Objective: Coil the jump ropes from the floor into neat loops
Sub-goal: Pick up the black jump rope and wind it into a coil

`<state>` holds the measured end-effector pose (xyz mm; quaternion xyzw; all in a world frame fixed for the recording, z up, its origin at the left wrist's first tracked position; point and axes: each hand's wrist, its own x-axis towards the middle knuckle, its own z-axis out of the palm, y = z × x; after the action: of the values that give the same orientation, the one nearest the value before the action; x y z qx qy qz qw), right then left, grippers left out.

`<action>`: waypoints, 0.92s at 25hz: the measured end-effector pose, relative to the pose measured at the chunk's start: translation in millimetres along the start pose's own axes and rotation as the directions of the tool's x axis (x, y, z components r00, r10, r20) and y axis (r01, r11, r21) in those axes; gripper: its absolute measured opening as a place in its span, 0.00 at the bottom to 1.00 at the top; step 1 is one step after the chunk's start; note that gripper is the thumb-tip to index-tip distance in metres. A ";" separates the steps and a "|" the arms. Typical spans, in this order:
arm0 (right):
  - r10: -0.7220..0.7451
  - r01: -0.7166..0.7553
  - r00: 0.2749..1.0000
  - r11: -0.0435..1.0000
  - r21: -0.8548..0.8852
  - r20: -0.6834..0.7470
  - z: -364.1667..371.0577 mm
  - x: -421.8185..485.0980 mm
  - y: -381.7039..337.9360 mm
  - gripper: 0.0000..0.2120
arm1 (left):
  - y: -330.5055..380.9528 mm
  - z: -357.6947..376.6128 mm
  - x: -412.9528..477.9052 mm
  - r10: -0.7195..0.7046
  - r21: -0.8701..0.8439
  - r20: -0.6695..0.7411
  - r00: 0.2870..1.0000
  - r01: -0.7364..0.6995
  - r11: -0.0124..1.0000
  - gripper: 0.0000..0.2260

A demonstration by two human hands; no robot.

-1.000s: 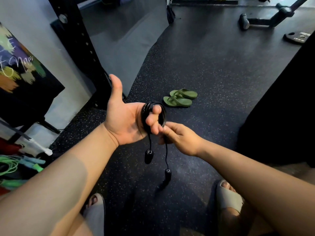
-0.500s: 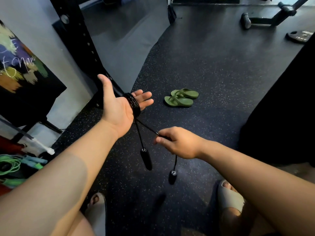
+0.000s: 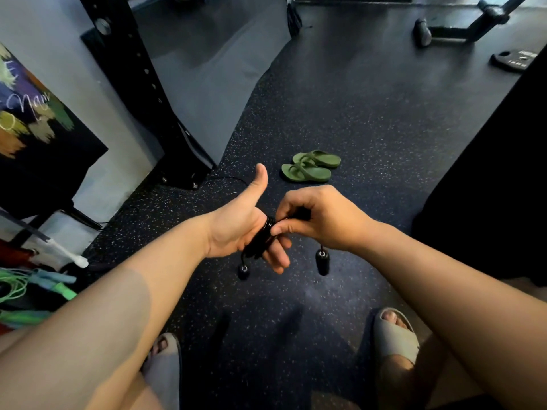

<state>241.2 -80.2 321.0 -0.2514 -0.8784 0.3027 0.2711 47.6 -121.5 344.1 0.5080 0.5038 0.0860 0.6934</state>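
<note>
A black jump rope [image 3: 260, 238] is wound in tight loops around the fingers of my left hand [image 3: 242, 226], whose thumb points up and whose fingers stick out straight through the coil. My right hand [image 3: 319, 217] pinches a strand of the rope right beside the coil, fingers curled. One black handle [image 3: 243, 272] dangles below my left hand. The other handle [image 3: 322, 261] hangs under my right hand. Both hands are held in the air above the speckled floor.
Green flip-flops [image 3: 310, 167] lie on the black rubber floor ahead. A black rack post [image 3: 142, 93] stands at the left by a grey mat. Green and blue ropes [image 3: 32, 285] are heaped at the far left. A weight plate [image 3: 515, 59] lies far right. My sandalled feet [image 3: 396, 335] are below.
My right hand has risen and moved left up to the coil, taking up the slack strand. My left hand has shifted right and lower. The handles now hang closer to the hands.
</note>
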 end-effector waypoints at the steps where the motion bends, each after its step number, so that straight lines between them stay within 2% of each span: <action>1: 0.001 -0.001 1.000 1.000 0.010 -0.004 -0.6 -0.5 1.2 0.13 | 0.0 0.4 -0.2 0.007 -0.030 0.031 0.999 -0.007 1.000 0.58; 4: 0.041 -0.041 0.999 0.999 0.031 -0.007 2.4 -2.1 6.4 0.19 | 1.7 1.9 -2.7 0.066 -0.126 0.156 0.986 -0.046 0.991 0.55; 6: 0.090 -0.091 0.996 0.992 0.093 0.019 9.6 -4.4 7.7 0.20 | 0.5 2.3 -4.3 0.142 -0.215 0.223 0.964 -0.093 0.972 0.54; 7: 0.124 -0.128 0.992 0.978 0.164 0.035 14.6 -5.7 6.5 0.19 | -0.5 2.5 -5.9 0.189 -0.275 0.243 0.952 -0.119 0.954 0.52; 10: 0.254 -0.273 0.962 0.877 0.396 0.101 31.0 -8.2 2.9 0.28 | -2.2 2.1 -12.9 0.336 -0.430 0.217 0.916 -0.220 0.876 0.47; 12: 0.299 -0.342 0.940 0.815 0.467 0.166 39.4 -9.6 2.9 0.27 | -1.1 0.5 -19.0 0.429 -0.524 0.152 0.890 -0.296 0.799 0.43; 15: 0.372 -0.460 0.887 0.748 0.478 0.272 47.3 -12.6 2.3 0.26 | 5.0 -2.3 -28.5 0.500 -0.616 -0.009 0.866 -0.399 0.680 0.44; 17: 0.384 -0.483 0.873 0.772 0.414 0.302 48.1 -13.5 1.5 0.23 | 8.6 -5.9 -32.8 0.463 -0.656 -0.218 0.859 -0.480 0.582 0.45; 19: 0.374 -0.474 0.874 0.795 0.378 0.310 44.7 -12.0 -2.5 0.17 | 9.3 -10.1 -34.2 0.421 -0.669 -0.402 0.813 -0.575 0.471 0.46; 21: 0.376 -0.468 0.872 0.830 0.304 0.314 38.4 -9.1 -5.4 0.12 | 8.5 -13.0 -32.1 0.373 -0.663 -0.513 0.773 -0.632 0.400 0.46; 23: 0.367 -0.434 0.876 0.883 0.179 0.311 33.6 -6.9 -9.9 0.11 | 6.5 -14.7 -27.6 0.307 -0.643 -0.581 0.754 -0.656 0.394 0.44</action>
<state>222.4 -104.5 302.9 -0.3506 -0.7914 0.4888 0.1093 25.4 -126.8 366.5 0.2243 0.3502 0.6045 0.6794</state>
